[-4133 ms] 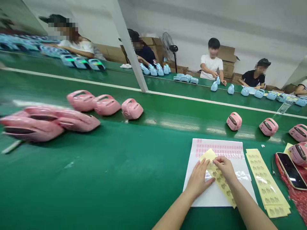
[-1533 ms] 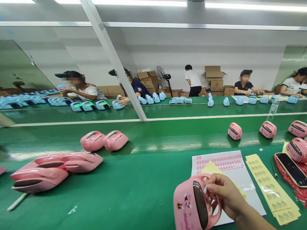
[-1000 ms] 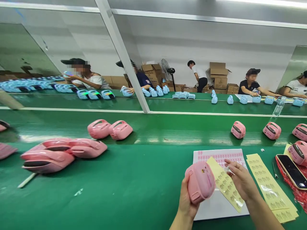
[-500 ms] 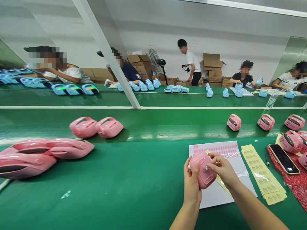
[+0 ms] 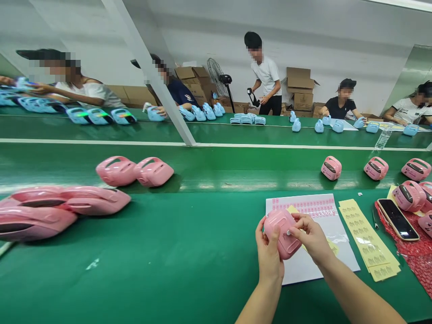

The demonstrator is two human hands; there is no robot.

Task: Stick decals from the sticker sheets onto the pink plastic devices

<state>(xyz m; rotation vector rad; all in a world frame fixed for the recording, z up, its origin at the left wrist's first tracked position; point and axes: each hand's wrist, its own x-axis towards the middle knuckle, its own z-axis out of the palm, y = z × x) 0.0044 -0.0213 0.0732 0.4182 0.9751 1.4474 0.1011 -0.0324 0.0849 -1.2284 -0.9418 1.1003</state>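
In the head view, the person seems to be working on the pink toy's point(image 5: 282, 222) small printed mark, with the toy hanging over the sheet point(image 5: 303, 272). The next move is probably calling for steady support and careful thumb pressure. The left hand point(image 5: 269, 252) is reaching up, its fingers and thumb clasping the toy. The right hand point(image 5: 313, 238) is slanting in, fingers curling and thumb touching a white bit point(image 5: 288, 232); whether they are pinching it, one cannot tell.
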